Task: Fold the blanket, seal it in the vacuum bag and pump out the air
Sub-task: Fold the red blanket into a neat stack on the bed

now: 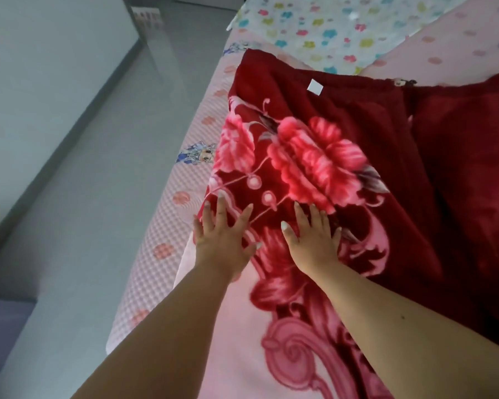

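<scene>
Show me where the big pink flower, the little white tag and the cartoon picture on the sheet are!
big pink flower (314, 165), head view, middle of its petals on the red blanket.
little white tag (315, 86), head view, centre of the square label.
cartoon picture (198, 153), head view, the figure printed on the pink bedsheet.

Just one head cam, tilted, looking forward and down from close above the bed's (162, 234) left edge; floor (78, 197) shows on the left.
</scene>
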Tool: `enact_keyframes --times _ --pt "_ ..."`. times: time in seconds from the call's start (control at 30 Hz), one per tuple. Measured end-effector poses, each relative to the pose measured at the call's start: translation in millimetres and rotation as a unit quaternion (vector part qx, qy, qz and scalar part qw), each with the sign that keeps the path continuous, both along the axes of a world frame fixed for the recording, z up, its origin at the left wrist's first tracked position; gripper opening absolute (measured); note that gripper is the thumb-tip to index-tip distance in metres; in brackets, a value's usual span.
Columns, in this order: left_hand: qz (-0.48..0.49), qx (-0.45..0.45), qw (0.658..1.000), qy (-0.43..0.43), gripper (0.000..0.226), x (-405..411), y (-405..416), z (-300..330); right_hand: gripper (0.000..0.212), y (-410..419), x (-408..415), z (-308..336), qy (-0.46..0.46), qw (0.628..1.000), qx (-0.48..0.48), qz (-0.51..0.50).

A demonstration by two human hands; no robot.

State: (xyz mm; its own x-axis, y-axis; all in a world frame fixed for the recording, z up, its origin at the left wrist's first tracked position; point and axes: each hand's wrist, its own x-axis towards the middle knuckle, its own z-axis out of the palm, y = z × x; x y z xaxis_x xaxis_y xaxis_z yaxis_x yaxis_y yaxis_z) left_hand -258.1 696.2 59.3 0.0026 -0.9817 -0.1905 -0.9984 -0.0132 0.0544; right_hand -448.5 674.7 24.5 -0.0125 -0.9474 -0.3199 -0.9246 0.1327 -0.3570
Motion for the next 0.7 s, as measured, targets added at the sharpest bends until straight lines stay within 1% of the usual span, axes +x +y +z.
enact_keyframes --times 0.07,0.1,0.17,0.2,0.23,0.3,0.33,0.37,0.4,0.43,0.47,0.5,0.53,0.6,0.67,0.7 --pt "0.061 0.027 0.998 0.021 0.086 7.2 -16.7 -6.9 0.076 -17.7 6.8 -4.8 -0.016 1.0 -0.009 -0.021" --pt "0.084 0.041 0.995 0.046 0.087 12.0 -25.3 -9.9 0.075 -25.9 8.9 -6.4 -0.025 0.999 -0.004 -0.033" --pt "0.103 0.056 0.984 0.131 0.081 23.2 -43.3 -15.6 0.072 -41.4 19.1 -8.2 -0.034 0.998 0.018 -0.051" --pt "0.108 0.05 0.973 0.198 0.072 31.3 -50.7 -17.5 0.072 -48.5 29.2 -7.4 -0.038 0.997 0.032 -0.056" --pt "0.124 0.036 0.952 0.278 0.06 42.1 -56.7 -18.5 0.071 -55.7 42.9 -5.9 -0.047 0.996 0.044 -0.057" --pt "0.204 0.014 0.887 0.414 0.035 71.1 -61.6 -20.8 0.063 -70.7 77.2 -0.5 -0.094 0.993 0.062 -0.037" --pt "0.244 0.006 0.851 0.464 0.03 87.8 -60.8 -23.6 0.06 -77.0 96.2 2.4 -0.122 0.99 0.067 -0.019" --pt "0.271 0.011 0.82 0.504 0.03 104.7 -59.4 -26.3 0.058 -82.4 114.7 5.0 -0.138 0.988 0.067 -0.004" --pt "0.283 0.032 0.797 0.533 0.029 119.5 -58.7 -27.0 0.056 -87.1 131.7 7.1 -0.143 0.988 0.063 0.004" --pt "0.282 0.063 0.782 0.553 0.026 132.8 -60.1 -27.2 0.057 -91.1 145.8 9.2 -0.14 0.988 0.059 -0.001" --pt "0.269 0.096 0.78 0.557 0.022 145.7 -63.9 -26.8 0.058 -95.1 157.3 8.9 -0.129 0.99 0.056 -0.018" --pt "0.247 0.124 0.787 0.552 0.021 162.8 -70.9 -24.5 0.06 -97.5 170.3 9.0 -0.108 0.991 0.056 -0.047" --pt "0.224 0.142 0.802 0.535 0.02 174.2 -76.8 -20.7 0.061 -97.0 176.3 8.1 -0.082 0.992 0.06 -0.072" --pt "0.183 0.146 0.83 0.506 0.015 205.1 -91.6 -10.7 0.061 -93.2 193.0 3.8 -0.033 0.99 0.062 -0.124" --pt "0.158 0.136 0.857 0.471 0.006 247.4 -98.5 -2.1 0.063 -89.2 216.5 3.3 0.001 0.984 0.075 -0.163" --pt "0.142 0.136 0.873 0.447 0.006 269.1 -100.7 2.4 0.065 -87.4 227.7 4.6 0.01 0.979 0.084 -0.185"
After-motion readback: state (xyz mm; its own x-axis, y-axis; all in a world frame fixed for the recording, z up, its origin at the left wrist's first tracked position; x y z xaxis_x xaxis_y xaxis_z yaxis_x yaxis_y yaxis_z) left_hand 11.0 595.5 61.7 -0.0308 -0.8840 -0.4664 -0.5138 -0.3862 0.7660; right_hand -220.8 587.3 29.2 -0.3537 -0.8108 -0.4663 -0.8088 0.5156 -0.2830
